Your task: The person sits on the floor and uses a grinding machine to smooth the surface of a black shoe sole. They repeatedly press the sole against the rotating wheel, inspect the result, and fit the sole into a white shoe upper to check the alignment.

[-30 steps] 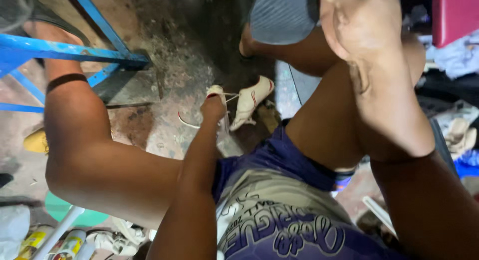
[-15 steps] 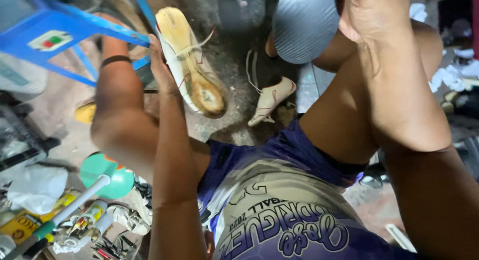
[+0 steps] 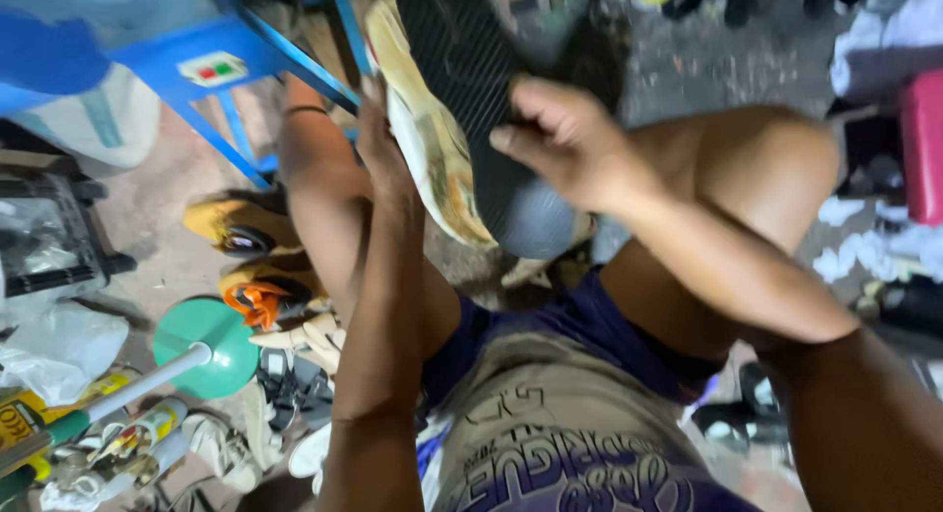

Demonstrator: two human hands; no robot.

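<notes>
Upper centre: left hand (image 3: 378, 143) pinches the shoe (image 3: 432, 168) edge, right hand (image 3: 560, 143) curls around its dark sole (image 3: 462, 70); that thin grip could slip, dropping it.

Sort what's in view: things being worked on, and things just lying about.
In hand: cream shoe, held by left hand; dark ribbed sole sheet, gripped by right hand.

Lying about: green funnel, yellow shoes, blue stool, spray cans.

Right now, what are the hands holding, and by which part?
A shoe, sole up. The left hand grips its side edge; the right hand pinches the dark sole near the middle.
</notes>
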